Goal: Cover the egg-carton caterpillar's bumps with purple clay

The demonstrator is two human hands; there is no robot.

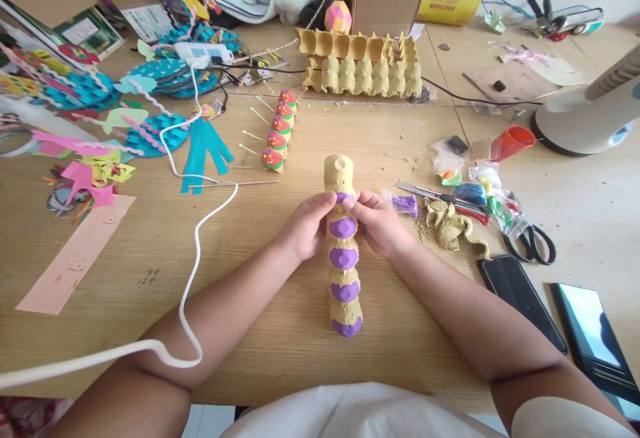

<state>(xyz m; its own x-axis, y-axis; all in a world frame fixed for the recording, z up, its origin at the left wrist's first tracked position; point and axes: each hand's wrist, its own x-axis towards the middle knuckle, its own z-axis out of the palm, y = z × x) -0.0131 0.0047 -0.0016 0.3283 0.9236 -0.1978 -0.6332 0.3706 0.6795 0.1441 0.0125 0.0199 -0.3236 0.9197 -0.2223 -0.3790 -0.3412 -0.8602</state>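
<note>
A strip cut from an egg carton [344,275] lies lengthwise in front of me, its bumps tan with purple clay patches on several of them. My left hand [313,221] grips its left edge near the far end, the thumb on a purple patch [344,197]. From the right side my right hand [375,221] holds the same strip, thumb pressed on that patch and fingers curled underneath, partly hidden. Just right of this hand lies a small bag of purple clay [404,205]. Beyond my left hand sits a finished-looking red and green caterpillar strip [279,133] with pins beside it.
Egg cartons [370,75] stand at the back. On the right are a utility knife [435,195], carton scraps [445,225], scissors [533,245], a black phone [520,298] and a white lamp base [585,108]. A white cable [197,245] crosses the left side, near blue paper strips [205,151].
</note>
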